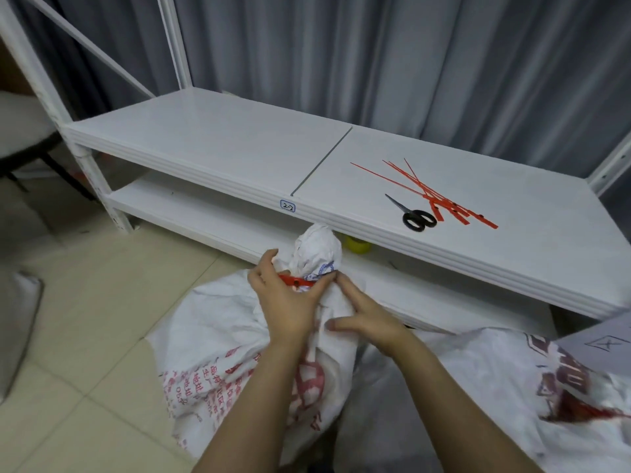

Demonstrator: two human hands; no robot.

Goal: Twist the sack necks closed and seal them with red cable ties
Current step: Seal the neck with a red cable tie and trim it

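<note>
The sack [218, 336] stands on the floor directly under both grips, and its twisted neck [317, 254] rises just beyond the fingertips. A red cable tie [293, 280] is wrapped round this neck. The left grip [285, 297] is curled round the neck at the tie, so that the tie's head is held under its fingers. The right grip [362, 319] is laid with nearly straight fingers against the cloth just below the tie, the forefinger tip touching it, and nothing is enclosed. The woven cloth is judged to be thin, soft and a little slippery, so the twist may loosen if the pressure is released. The body looks full and probably heavy, so it should not be lifted by the neck; the hold is best taken on the narrow twisted part, close under the tie. The tie is stiff plastic and is best pulled by its free tail, which is not clearly seen. Spare ties [444, 203] and scissors [415, 216] lie on the shelf [222, 141], well beyond the right grip.
</note>
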